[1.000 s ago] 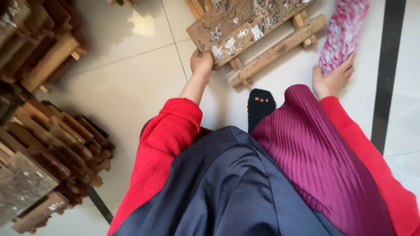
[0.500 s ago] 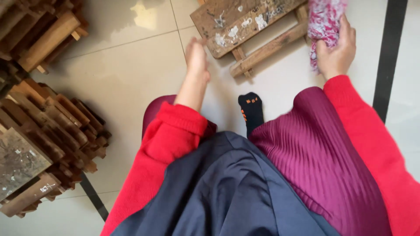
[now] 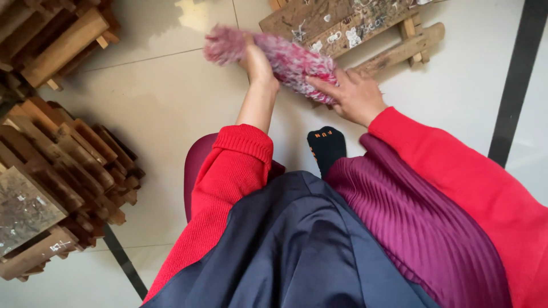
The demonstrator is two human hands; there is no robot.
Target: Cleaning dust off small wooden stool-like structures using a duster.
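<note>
Head view: wooden frame (image 3: 354, 28) behind cloth-holding hands (image 3: 357, 97)

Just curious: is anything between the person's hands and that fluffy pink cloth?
Nothing visible. The left hand and the right hand both already grip the pink cloth, held above the tiled floor.

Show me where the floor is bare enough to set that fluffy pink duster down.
Bare tile lies between the stacked wooden frames on the left and the left hand. More bare tile runs between the wooden frame at top and the dark floor strip. It is crowded around the duster, right hand and sock.
</note>
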